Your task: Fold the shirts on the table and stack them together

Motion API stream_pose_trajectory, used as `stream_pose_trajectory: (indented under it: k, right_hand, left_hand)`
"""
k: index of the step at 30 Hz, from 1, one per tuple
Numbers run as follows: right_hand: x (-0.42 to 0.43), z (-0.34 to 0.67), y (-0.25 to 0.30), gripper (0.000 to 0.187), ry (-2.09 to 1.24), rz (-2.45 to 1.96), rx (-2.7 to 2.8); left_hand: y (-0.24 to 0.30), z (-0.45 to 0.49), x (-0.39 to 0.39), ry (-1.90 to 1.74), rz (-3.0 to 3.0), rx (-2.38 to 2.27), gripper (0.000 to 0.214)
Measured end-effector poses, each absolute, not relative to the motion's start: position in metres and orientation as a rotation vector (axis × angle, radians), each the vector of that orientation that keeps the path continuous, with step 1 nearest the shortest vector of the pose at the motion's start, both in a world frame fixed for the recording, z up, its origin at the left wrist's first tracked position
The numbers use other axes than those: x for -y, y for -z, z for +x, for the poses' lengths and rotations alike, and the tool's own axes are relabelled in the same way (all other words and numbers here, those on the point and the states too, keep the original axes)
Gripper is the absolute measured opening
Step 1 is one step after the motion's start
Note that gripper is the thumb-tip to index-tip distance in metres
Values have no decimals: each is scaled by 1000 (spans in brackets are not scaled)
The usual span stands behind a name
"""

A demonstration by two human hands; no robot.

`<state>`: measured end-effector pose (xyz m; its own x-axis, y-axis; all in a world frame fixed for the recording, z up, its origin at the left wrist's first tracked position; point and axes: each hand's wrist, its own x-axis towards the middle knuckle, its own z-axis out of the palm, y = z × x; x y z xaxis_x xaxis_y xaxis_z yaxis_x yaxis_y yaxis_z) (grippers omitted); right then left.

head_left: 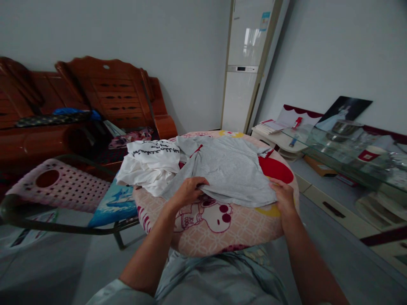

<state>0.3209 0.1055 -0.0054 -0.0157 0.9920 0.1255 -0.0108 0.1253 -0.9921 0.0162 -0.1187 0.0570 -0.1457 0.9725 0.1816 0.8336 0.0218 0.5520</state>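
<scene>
Grip: left hand (189, 190) pinching, right hand (282, 197) clamping grey cotton T-shirt (229, 169) hem | Risk: uneven pull may drag crumpled white printed T-shirt (152, 165) off round patterned cushion (216, 231)

head-worn view, forward-down, close over table (222, 237)

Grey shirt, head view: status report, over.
Left hand grips grey shirt at near hem, fingers closed. Right hand holds its right corner. Shirt spread on round patterned top. White garment bunched against its left side.
</scene>
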Motion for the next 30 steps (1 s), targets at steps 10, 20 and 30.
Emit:
stream_pose_trajectory:
  k: [10, 20, 30]
  right_hand:
    - [-120, 353, 0, 36, -1039, -1253, 1790]
    - [-131, 352, -5, 27, -854, -1263, 2133]
    - [-189, 282, -31, 20, -643, -1288, 1929]
  left_hand:
    - [-64, 7, 133, -396, 1833, -1655, 23]
    - [-57, 3, 124, -350, 1734, -1496, 25]
    - [-44, 49, -2, -473, 2242, -1916, 59]
